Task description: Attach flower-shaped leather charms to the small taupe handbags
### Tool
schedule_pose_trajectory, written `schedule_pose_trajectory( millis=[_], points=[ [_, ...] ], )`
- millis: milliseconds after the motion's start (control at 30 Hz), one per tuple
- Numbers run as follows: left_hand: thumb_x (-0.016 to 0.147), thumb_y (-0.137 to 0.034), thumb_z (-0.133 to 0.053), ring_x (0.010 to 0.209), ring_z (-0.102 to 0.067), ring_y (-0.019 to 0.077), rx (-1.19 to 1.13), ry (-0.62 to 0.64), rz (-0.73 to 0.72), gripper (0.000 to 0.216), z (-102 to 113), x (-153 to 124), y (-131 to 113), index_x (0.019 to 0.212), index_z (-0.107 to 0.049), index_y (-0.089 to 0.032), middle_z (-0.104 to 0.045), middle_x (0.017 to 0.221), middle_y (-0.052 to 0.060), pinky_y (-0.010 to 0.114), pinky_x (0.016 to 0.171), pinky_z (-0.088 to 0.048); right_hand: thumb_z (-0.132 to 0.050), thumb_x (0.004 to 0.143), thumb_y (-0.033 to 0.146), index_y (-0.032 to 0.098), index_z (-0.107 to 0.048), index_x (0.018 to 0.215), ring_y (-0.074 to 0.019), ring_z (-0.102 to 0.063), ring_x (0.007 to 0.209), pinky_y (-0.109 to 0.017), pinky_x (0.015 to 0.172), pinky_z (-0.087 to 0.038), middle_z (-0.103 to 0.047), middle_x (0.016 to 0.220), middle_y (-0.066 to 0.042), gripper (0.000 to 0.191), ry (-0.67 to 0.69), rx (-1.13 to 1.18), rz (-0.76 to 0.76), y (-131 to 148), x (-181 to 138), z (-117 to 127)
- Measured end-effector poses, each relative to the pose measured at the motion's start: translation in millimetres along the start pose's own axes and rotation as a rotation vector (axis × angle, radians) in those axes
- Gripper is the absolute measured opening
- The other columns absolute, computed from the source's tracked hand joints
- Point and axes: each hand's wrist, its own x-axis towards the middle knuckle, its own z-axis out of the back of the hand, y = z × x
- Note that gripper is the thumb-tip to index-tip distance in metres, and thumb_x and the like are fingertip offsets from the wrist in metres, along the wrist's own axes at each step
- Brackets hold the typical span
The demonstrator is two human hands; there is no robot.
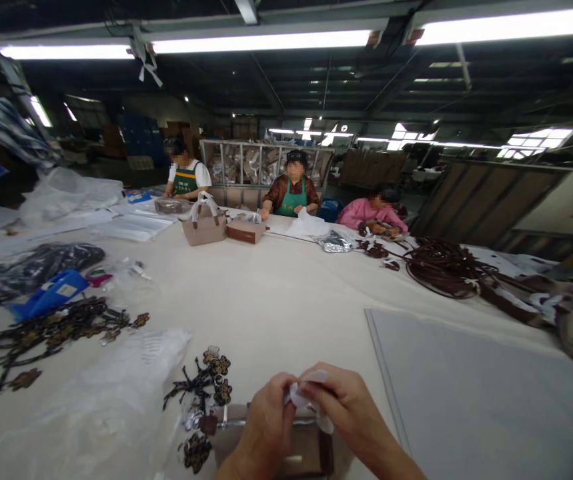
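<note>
My left hand (267, 419) and my right hand (342, 400) meet at the lower middle of the view. Both are closed, their fingers pinching a piece of thin white wrapping paper (297, 397). Part of the paper hangs below the right fingers. Whether a handle lies inside it I cannot tell. Directly beneath is a taupe handbag (303, 448) with a dark brown strap (326, 453) and a zip along its top; my hands and wrists hide much of it. Black cord charms with leopard-print flowers (222, 392) lie just left of the bag.
Clear plastic bags (101, 407) and more flower charms (66, 327) cover the left, beside a blue tape dispenser (53, 293). A grey board (486, 387) lies right. Brown cord coils (441, 267) and finished handbags (205, 227) are farther off. Three people work across the table.
</note>
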Motion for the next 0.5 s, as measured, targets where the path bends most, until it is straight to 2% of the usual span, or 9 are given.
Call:
schedule_pose_trajectory(
  millis=[133, 200, 267, 333, 400, 433, 500],
  points=[
    [0.096, -0.026, -0.032, 0.078, -0.064, 0.019, -0.073, 0.166, 0.061, 0.024, -8.8, 3.8, 1.5, 0.103, -0.055, -0.021, -0.067, 0.087, 0.005, 0.031, 0.071, -0.052, -0.058, 0.085, 0.047, 0.019, -0.066, 0.069, -0.0131, -0.054, 0.049, -0.026, 0.052, -0.043, -0.062, 0.055, 0.001, 0.033, -0.158, 0.191, -0.154, -7.9, -1.6, -7.4],
    [0.095, -0.025, -0.033, 0.09, -0.065, 0.0207, -0.094, 0.201, 0.107, 0.028, -13.9, 1.1, 2.6, 0.116, -0.051, -0.021, -0.068, 0.102, 0.009, 0.034, 0.08, -0.053, -0.065, 0.078, 0.054, 0.018, -0.064, 0.068, -0.0116, -0.051, 0.044, -0.024, 0.046, -0.041, -0.06, 0.051, 0.002, 0.037, -0.257, 0.342, -0.272, -17.8, 6.2, -9.1],
    [0.093, -0.021, -0.036, 0.108, -0.063, 0.0224, -0.109, 0.214, 0.159, 0.04, -16.7, -2.9, 3.0, 0.132, -0.042, -0.019, -0.064, 0.123, 0.014, 0.036, 0.092, -0.051, -0.071, 0.069, 0.056, 0.017, -0.062, 0.069, -0.0097, -0.048, 0.04, -0.022, 0.042, -0.038, -0.059, 0.049, 0.003, 0.04, -0.343, 0.454, -0.361, -26.5, 16.7, -9.8],
    [0.091, -0.019, -0.037, 0.115, -0.06, 0.0228, -0.133, 0.224, 0.201, 0.047, -14.3, -4.5, 1.3, 0.139, -0.034, -0.017, -0.06, 0.131, 0.016, 0.036, 0.097, -0.048, -0.072, 0.067, 0.055, 0.017, -0.06, 0.069, -0.0078, -0.044, 0.038, -0.021, 0.04, -0.035, -0.057, 0.048, 0.004, 0.04, -0.38, 0.51, -0.399, -29.8, 24.0, -10.2],
    [0.094, -0.022, -0.034, 0.105, -0.063, 0.0218, -0.159, 0.249, 0.247, 0.044, -5.4, -2.1, -2.1, 0.137, -0.036, -0.015, -0.065, 0.12, 0.015, 0.035, 0.091, -0.05, -0.067, 0.074, 0.051, 0.017, -0.06, 0.069, -0.0085, -0.045, 0.039, -0.021, 0.041, -0.037, -0.058, 0.05, 0.003, 0.035, -0.324, 0.439, -0.336, -28.4, 22.5, -11.5],
    [0.095, -0.025, -0.031, 0.097, -0.065, 0.0211, -0.16, 0.265, 0.271, 0.041, 1.0, 0.2, -3.8, 0.134, -0.038, -0.014, -0.067, 0.11, 0.014, 0.034, 0.086, -0.051, -0.064, 0.08, 0.047, 0.018, -0.061, 0.069, -0.01, -0.05, 0.043, -0.022, 0.044, -0.041, -0.06, 0.053, 0.002, 0.032, -0.266, 0.339, -0.239, -27.7, 17.5, -13.0],
    [0.097, -0.03, -0.028, 0.088, -0.064, 0.0198, -0.139, 0.303, 0.314, 0.04, 14.5, 4.9, -5.2, 0.131, -0.043, -0.015, -0.068, 0.099, 0.011, 0.033, 0.082, -0.052, -0.054, 0.09, 0.035, 0.019, -0.064, 0.072, -0.0136, -0.06, 0.057, -0.023, 0.055, -0.047, -0.066, 0.064, -0.002, 0.026, -0.119, 0.041, 0.096, -30.6, -0.4, -17.8]
  ],
)
